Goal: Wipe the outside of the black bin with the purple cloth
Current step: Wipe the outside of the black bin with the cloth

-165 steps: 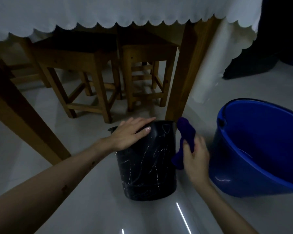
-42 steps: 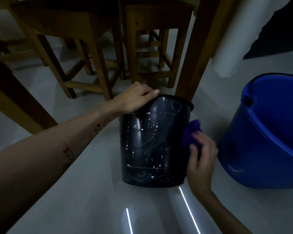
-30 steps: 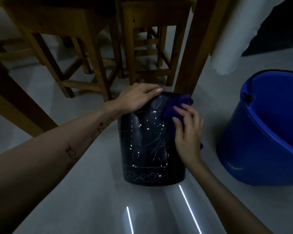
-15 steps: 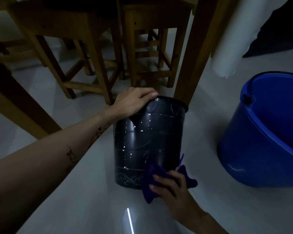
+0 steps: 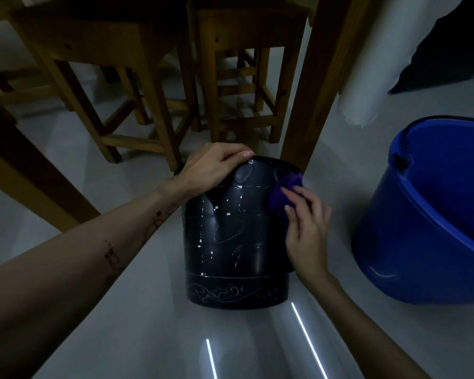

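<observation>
The black bin (image 5: 230, 242) stands upright on the pale floor, speckled with white spots and with a scroll pattern near its base. My left hand (image 5: 214, 166) grips its rim at the top left, fingers curled over the edge. My right hand (image 5: 304, 228) presses the purple cloth (image 5: 283, 192) flat against the bin's upper right side, just under the rim. Most of the cloth is hidden under my fingers and palm.
A large blue bucket (image 5: 433, 220) stands close on the right. A wooden table leg (image 5: 312, 86) rises right behind the bin. Wooden stools (image 5: 238, 64) stand further back under the table. Another table leg (image 5: 25, 173) slants at the left. A white tablecloth (image 5: 364, 64) hangs at upper right.
My right hand has swept the cloth up from the bin's base to its upper right side. My left hand keeps its hold on the rim.
</observation>
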The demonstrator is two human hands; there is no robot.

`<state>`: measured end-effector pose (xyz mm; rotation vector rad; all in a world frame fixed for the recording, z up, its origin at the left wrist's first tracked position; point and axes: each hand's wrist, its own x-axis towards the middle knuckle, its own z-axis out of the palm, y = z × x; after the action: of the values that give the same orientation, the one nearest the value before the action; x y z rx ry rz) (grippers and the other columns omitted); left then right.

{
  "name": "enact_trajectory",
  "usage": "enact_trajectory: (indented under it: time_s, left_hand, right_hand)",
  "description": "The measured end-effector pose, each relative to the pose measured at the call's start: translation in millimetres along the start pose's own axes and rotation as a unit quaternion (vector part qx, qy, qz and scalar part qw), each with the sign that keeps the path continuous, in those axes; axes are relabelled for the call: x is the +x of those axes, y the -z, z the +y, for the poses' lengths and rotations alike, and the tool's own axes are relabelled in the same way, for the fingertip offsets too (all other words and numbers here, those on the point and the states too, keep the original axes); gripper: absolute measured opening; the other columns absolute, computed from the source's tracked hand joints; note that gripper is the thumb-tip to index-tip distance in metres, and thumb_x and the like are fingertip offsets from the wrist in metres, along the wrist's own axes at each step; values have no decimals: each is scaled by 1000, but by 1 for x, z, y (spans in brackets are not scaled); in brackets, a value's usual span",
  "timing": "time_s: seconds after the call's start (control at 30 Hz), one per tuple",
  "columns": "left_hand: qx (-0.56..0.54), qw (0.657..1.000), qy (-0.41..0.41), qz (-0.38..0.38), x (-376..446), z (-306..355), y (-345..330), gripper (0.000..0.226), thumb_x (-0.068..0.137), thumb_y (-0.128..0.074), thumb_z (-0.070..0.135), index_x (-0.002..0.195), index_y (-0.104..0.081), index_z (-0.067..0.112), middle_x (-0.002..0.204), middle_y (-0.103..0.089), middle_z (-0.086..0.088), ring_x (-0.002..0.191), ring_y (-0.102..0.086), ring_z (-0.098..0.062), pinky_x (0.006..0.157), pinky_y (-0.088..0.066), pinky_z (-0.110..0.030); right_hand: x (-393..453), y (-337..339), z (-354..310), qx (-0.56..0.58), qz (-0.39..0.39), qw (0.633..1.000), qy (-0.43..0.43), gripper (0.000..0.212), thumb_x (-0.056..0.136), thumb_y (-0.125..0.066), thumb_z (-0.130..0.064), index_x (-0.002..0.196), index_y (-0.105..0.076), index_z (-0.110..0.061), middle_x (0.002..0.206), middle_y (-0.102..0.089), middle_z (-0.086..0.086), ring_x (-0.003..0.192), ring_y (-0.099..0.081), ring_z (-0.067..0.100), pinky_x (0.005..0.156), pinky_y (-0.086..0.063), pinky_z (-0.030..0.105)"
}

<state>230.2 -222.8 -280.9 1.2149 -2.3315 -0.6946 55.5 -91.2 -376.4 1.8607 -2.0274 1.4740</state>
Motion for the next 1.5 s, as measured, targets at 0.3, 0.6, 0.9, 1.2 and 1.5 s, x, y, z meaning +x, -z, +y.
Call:
enact_trajectory:
  time_s: [0.3, 0.6, 0.9, 1.2, 1.5]
  left_hand:
    - [11, 999, 10, 31, -5, -8, 0, 30, 100, -41, 48, 115, -65, 39, 106, -69, 16, 100, -63, -8, 84, -49, -34]
    - [17, 999, -16, 27, 2, 4, -2, 30, 100, -43, 45, 116, -66, 35, 105, -69, 14, 96, -62, -2, 76, -47, -23]
    - [-34, 999, 29, 5, 2, -10, 20, 45, 100, -31, 53, 110, -65, 24, 96, -60, 17, 84, -52, 13, 83, -42, -17]
    - [-150, 989, -4, 15, -5, -16, -11, 30, 100, -46, 40, 94, -67, 20, 85, -69, 3, 83, -65, -12, 75, -47, -25]
    - [-128, 988, 23, 87, -9, -1, -37, 23, 96, -52, 46, 97, -72, 35, 88, -73, 15, 88, -67, -1, 94, -48, -43]
  right_hand:
    - [-39, 4, 1, 5, -48, 995, 92, 41, 93, -46, -11, 132, -51, -22, 136, -43, 5, 113, -37, 22, 99, -30, 19]
    - [-1, -11, -13, -4, 0, 1000, 31, 38, 96, -47, -14, 133, -54, -16, 136, -44, 14, 116, -36, 25, 102, -18, 8]
    - [-77, -12, 0, -56, -86, 971, 218, 39, 91, -54, -14, 128, -55, -26, 137, -46, -1, 114, -42, 29, 97, -42, 45]
    - [-31, 2, 4, 31, 28, 999, -16, 37, 97, -42, -20, 133, -51, -24, 134, -44, 3, 118, -38, 18, 101, -36, 34]
    - [-5, 0, -4, -6, -15, 1000, 27, 38, 97, -42, -19, 133, -55, -19, 134, -47, 8, 113, -40, 26, 101, -18, 9]
